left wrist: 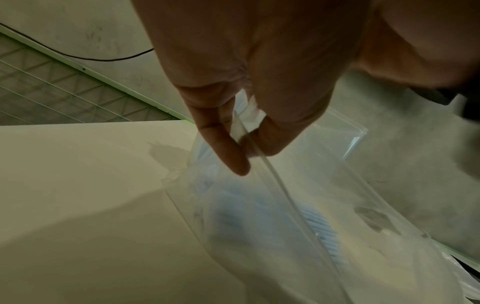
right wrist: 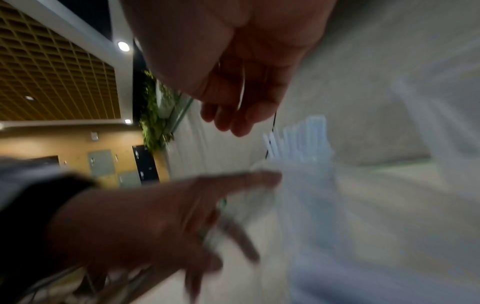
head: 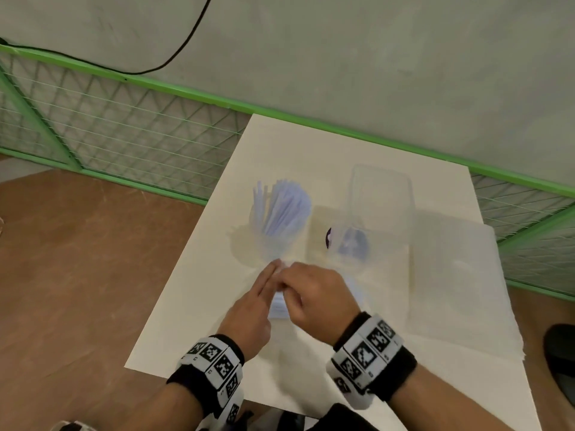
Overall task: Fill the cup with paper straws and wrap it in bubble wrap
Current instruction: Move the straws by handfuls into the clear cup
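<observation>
A clear cup [head: 277, 241] stands mid-table, packed with pale blue paper straws [head: 283, 203], seen blurred in the right wrist view as the straws [right wrist: 303, 142]. Just in front of it lies a clear zip bag [head: 278, 309] with more straws [left wrist: 322, 230] inside. My left hand [head: 264, 287] pinches the bag's top edge [left wrist: 249, 123] between thumb and forefinger. My right hand [head: 311, 290] meets it from the right, fingers curled at the same edge of the bag. A sheet of bubble wrap [head: 457, 275] lies flat on the table's right side.
The cream table [head: 193, 306] sits on a brown floor beside a green mesh fence [head: 124, 126]. A clear plastic box [head: 379, 194] stands behind a small clear item with a dark part [head: 345, 244]. A black shoe [head: 560, 362] shows at the right edge.
</observation>
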A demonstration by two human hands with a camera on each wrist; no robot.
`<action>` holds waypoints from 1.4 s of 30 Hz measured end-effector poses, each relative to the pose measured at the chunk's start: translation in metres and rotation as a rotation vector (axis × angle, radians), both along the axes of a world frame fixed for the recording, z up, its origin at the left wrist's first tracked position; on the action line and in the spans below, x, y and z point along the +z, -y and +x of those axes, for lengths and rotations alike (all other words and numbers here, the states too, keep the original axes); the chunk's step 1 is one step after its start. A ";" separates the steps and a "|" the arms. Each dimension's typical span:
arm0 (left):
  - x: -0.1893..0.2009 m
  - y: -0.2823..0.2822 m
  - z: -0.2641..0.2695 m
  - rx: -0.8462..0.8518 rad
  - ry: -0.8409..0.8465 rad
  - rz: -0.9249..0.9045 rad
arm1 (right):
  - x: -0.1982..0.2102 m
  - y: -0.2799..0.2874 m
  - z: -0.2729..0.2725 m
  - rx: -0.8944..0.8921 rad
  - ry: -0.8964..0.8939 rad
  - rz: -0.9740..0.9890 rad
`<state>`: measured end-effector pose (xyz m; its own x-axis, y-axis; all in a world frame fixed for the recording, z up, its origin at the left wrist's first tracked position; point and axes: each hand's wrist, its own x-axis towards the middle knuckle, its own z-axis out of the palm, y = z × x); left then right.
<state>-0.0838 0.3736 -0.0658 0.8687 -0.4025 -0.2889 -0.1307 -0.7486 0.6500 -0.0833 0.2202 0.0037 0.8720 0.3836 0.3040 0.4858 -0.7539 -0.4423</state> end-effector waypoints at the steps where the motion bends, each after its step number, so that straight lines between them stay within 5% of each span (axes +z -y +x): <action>1: -0.001 0.001 0.000 -0.007 0.001 -0.018 | -0.015 0.003 -0.014 -0.007 -0.116 -0.078; 4: -0.001 0.008 -0.001 -0.026 -0.011 -0.067 | -0.068 0.015 -0.037 -0.100 -0.369 -0.346; 11: -0.001 0.024 -0.003 -0.064 0.026 -0.111 | -0.127 0.029 -0.044 -0.304 -0.414 -0.573; 42: -0.001 0.007 -0.012 0.024 0.016 -0.033 | -0.126 0.025 -0.023 -0.146 -0.494 -0.776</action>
